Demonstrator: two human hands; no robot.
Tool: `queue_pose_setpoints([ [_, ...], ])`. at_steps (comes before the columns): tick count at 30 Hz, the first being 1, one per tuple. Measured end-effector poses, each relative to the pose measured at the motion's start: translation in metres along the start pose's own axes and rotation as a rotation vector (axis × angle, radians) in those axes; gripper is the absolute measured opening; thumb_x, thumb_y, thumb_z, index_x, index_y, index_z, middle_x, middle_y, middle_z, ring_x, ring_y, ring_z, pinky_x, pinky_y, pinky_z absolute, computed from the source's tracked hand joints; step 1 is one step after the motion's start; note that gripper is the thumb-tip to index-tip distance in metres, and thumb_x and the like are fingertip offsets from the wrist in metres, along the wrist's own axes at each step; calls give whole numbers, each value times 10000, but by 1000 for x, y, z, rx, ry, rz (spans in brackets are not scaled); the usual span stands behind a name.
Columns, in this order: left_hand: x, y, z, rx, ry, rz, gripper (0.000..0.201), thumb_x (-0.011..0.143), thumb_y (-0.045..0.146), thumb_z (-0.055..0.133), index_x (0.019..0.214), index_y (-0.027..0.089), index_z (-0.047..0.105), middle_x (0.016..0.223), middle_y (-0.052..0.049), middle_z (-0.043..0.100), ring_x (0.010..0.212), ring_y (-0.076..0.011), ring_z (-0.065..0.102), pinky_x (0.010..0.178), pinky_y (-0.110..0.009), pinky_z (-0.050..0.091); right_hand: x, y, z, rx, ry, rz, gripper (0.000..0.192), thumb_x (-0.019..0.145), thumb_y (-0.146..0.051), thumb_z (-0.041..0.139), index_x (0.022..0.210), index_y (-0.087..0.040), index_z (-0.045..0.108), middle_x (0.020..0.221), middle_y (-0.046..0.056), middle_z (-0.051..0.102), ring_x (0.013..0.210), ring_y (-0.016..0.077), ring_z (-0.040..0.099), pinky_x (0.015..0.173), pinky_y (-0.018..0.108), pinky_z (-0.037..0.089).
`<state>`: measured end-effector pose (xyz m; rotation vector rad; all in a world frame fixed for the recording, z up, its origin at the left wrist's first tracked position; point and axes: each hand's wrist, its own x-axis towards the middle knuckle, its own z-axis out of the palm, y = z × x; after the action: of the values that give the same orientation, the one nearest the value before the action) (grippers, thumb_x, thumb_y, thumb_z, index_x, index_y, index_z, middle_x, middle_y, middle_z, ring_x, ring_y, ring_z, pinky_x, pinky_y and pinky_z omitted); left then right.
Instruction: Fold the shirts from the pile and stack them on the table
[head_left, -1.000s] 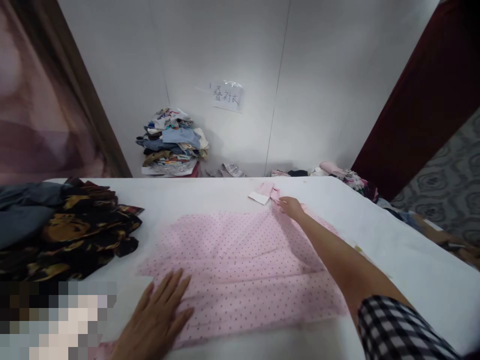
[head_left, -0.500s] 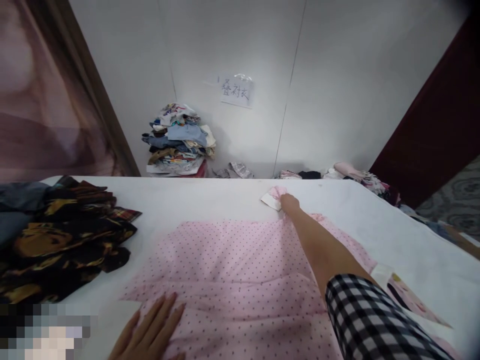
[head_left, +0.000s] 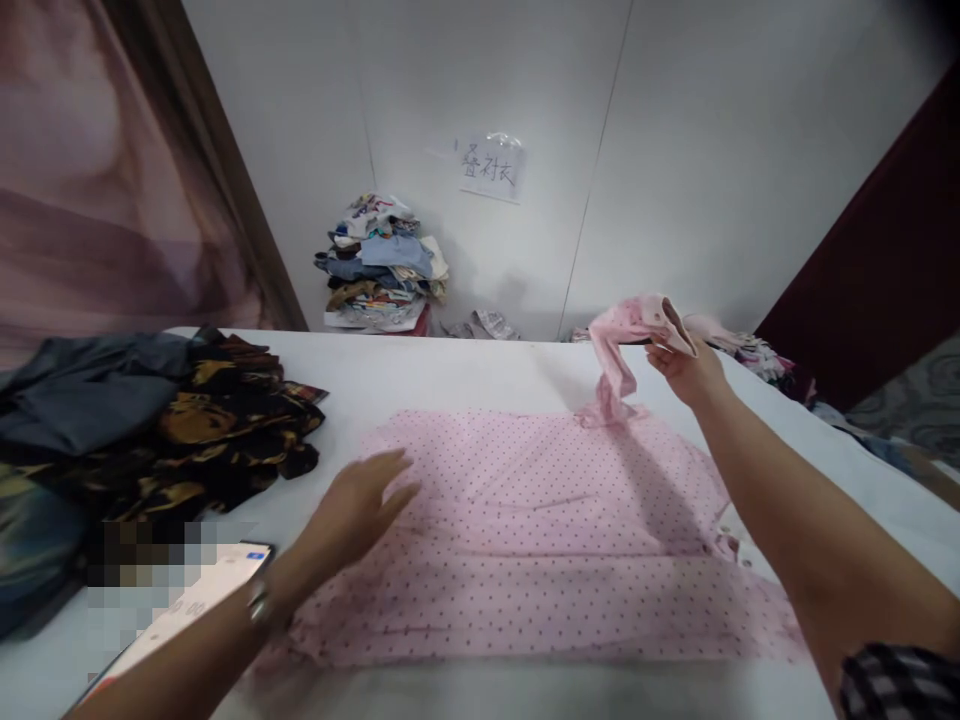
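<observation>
Worktop (head_left: 465, 375): bare band between your shirt's far side and the far edge; more bare cloth to the right, beyond your right forearm. Left side tighter: a narrow gap before the heap of dark garments (head_left: 225, 410). Near side, a pale strip along the hem of fabric closest to you.

Count: one pink dotted shirt (head_left: 517, 520), laid out mid-worktop; one sleeve (head_left: 619, 350) lifted; one phone (head_left: 232, 580), partly under your left forearm; one clothes stack (head_left: 394, 260) past the far edge; one paper sign (head_left: 491, 168) on the wall. Dark garments overlap, number unclear.

Shirt's long axis runs left to right across you. Sleeve rises from its far side, bends right, cuff mouth facing right.

Your right hand (head_left: 691, 372) pinches the sleeve at the cuff, off the worktop. Your left hand (head_left: 361, 505): fingers loosely spread over the shirt's left part, thumb apart; contact, cannot tell.
</observation>
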<state>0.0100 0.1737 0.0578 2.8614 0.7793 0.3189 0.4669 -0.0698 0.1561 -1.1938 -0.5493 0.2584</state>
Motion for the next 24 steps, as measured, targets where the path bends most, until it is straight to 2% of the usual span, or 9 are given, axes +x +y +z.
queue_pose_setpoints([
  [2,48,-1,-4,57,-15,43,547,900,476,372,1329,161,497,1428,-115,459,1343,-256,373,1102,-456,291,-6,-7,-8,94,15,40,170,799,-330,534,843,-208,644,749,18,691,645,129,651,604,247,532],
  [6,125,-4,10,172,-218,-36,606,852,299,409,1438,173,321,1517,-104,315,1398,-248,266,1101,-449,266,-9,-29,-16,108,43,-48,113,791,-241,542,821,-202,644,770,24,704,714,142,661,618,254,529],
  [9,155,-6,18,197,-310,-86,678,761,217,456,1427,179,335,1435,-132,445,1310,-270,413,1017,-439,354,-7,-56,-20,60,51,-133,91,783,-201,558,843,-217,625,824,24,708,771,149,655,655,279,512],
  [11,164,-6,16,201,-334,-68,603,718,203,480,1321,197,485,1277,-130,599,1172,-273,543,957,-426,389,-7,-75,-20,63,96,-186,97,789,-192,541,851,-225,609,855,23,706,798,150,647,680,298,493],
  [13,167,-6,7,220,-347,-47,431,685,195,499,1091,201,642,1088,-118,692,1043,-279,609,916,-425,396,-9,-93,-20,89,144,-251,142,770,-147,519,853,-227,602,880,16,700,814,146,637,700,306,473],
  [15,164,-5,-4,237,-319,-24,297,679,200,502,921,183,674,1024,-125,702,995,-286,617,876,-412,403,-15,-110,-19,117,170,-306,217,738,-94,480,854,-224,610,898,13,693,816,135,626,709,303,461],
  [19,141,-2,-32,233,-205,13,285,752,232,439,963,168,619,1069,-121,677,947,-239,618,864,-368,403,-41,-145,-19,192,198,-330,310,730,-69,377,781,-208,650,835,11,675,779,106,629,685,271,479],
  [22,110,7,-52,258,-76,126,238,793,220,401,914,173,601,837,-69,694,795,-193,627,975,-391,327,-75,-170,-25,254,161,-366,306,734,-86,382,684,-224,651,762,5,676,729,101,646,657,254,515],
  [24,85,16,-63,282,25,233,227,824,198,373,858,172,596,736,-50,662,724,-183,609,960,-385,332,-105,-184,-33,330,148,-386,330,766,-107,367,630,-238,638,739,4,697,689,98,655,649,247,530],
])
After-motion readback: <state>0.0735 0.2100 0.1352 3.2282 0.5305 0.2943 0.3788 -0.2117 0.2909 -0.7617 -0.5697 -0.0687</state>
